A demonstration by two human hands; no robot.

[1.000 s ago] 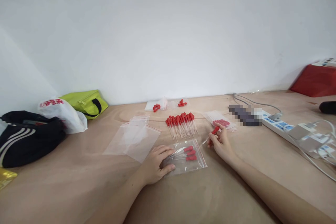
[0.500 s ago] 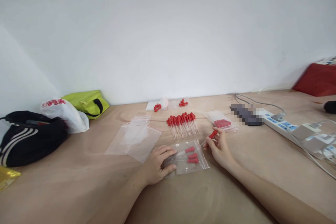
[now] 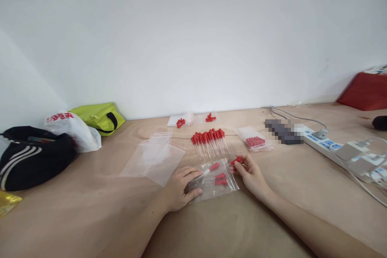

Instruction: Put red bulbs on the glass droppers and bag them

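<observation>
A clear zip-lock bag [image 3: 208, 191] lies in front of me with three red-bulbed droppers [image 3: 220, 182] inside. My left hand [image 3: 183, 187] holds the bag's left end, thumb at its lower side and fingers at its upper side. At the bag's right end, my right hand [image 3: 249, 173] pinches another dropper [image 3: 236, 161] by its red bulb. Its thin tube points left into the bag's mouth; the tip is hard to make out. Just beyond the bag, several loose droppers [image 3: 208, 136] lie in a row, bulbs away from me.
Flat clear bags [image 3: 154, 159] lie to the left. Filled bags [image 3: 255, 141] are stacked on the right, near a blurred dark object [image 3: 284, 133] and a power strip [image 3: 320, 141]. Small red bulbs [image 3: 180, 122] lie by the wall. A black bag [image 3: 36, 159] and a green bag [image 3: 99, 117] stand at left.
My right hand has moved slightly left with the dropper, bringing its tube into the bag's mouth. The uppermost dropper inside the bag has tilted and shifted left. My left hand stays nearly still.
</observation>
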